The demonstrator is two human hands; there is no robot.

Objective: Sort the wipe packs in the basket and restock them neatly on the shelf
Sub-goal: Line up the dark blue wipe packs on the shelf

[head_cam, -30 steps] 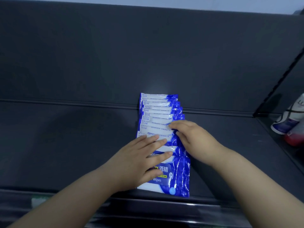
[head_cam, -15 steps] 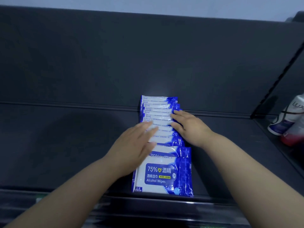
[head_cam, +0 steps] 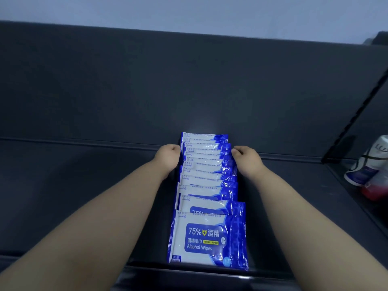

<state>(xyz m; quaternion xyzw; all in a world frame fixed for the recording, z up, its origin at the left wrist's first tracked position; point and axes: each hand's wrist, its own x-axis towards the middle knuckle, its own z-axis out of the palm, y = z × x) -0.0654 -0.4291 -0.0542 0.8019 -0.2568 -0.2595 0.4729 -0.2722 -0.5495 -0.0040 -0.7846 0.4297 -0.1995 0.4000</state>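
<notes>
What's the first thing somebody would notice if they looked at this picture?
The long row of blue-and-white wipe packs stands out, running from the front edge of the dark shelf to its back wall. The left hand and right hand touch its two sides near the back, and some bottles sit far right.

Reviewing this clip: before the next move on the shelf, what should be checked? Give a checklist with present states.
1. Sides covered: left hand and right hand flank the row of packs: ok.
2. Grip on any single pack: cannot tell.
3. Row edges even: not ok, the middle packs sit slightly staggered.
4. Label of the front pack faces out: ok.
5. Front pack stands behind the front lip of the shelf: ok.
6. Packs left in the basket: cannot tell, out of view.
</notes>
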